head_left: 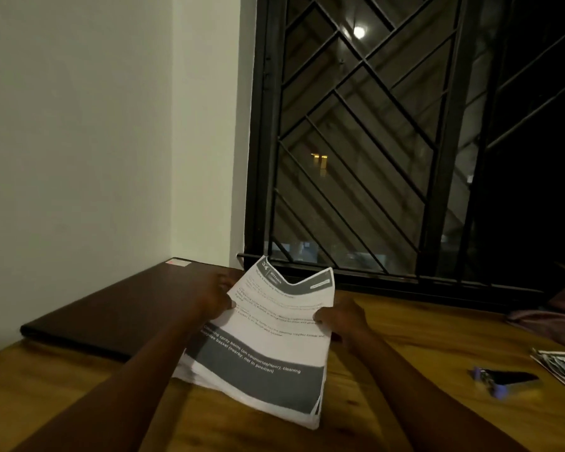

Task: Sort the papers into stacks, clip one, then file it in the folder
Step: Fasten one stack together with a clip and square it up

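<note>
A stack of printed white papers point(268, 347) with grey bands is tilted up off the wooden table point(79, 402), its near edge resting on the wood. My left hand point(214, 296) pinches the stack's left edge, thumb on top. On the right edge my right hand point(341, 319) grips it the same way. The top sheet's far edge sags in the middle. A dark flat folder point(111, 308) lies closed at the table's far left, against the wall. A black clip with purple handles point(503, 380) lies on the table to the right.
Another pile of printed papers point(561, 367) sits at the table's right edge. A pinkish cloth thing point(555, 314) lies behind it. A barred dark window point(405, 141) stands just beyond the table's far edge.
</note>
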Motion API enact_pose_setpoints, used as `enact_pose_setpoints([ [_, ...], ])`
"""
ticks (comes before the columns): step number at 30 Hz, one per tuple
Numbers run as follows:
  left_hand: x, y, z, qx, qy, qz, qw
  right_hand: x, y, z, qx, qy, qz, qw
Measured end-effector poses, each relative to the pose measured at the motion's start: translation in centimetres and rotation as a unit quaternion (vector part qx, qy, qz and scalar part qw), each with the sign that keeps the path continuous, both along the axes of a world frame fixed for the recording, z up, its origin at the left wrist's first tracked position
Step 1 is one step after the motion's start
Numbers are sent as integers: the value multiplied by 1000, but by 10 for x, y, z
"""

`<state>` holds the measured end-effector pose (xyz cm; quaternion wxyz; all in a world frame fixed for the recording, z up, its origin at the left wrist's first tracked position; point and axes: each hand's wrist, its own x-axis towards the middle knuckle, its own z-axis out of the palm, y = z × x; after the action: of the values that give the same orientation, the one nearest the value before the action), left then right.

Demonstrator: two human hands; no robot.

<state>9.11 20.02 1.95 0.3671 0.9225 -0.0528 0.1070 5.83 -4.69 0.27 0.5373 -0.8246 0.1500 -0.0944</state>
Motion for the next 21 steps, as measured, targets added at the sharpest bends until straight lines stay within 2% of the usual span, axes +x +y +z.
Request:
enact_pose_setpoints([
  [4, 11, -1, -26, 78, -12, 15, 997, 3, 3, -15, -105, 9, -28, 994],
  [7, 14, 3, -37, 77, -45, 40, 995, 7, 0, -24, -154, 0, -28, 988],
  [10, 7, -2, -35, 65, -92, 34, 993, 7, -6, -26, -151, -6, -38, 988],
  [15, -16, -30, -5, 74, -118, -8, 990, -2, -29, -11, -169, -35, -39, 984],
  [18, -30, -68, 6, 63, -124, -53, 989, -14, -57, 1, -187, -38, -13, 982],
  [21, -44, -129, 10, 8, -126, -99, 987, -37, -98, 13, -181, -62, -17, 981],
])
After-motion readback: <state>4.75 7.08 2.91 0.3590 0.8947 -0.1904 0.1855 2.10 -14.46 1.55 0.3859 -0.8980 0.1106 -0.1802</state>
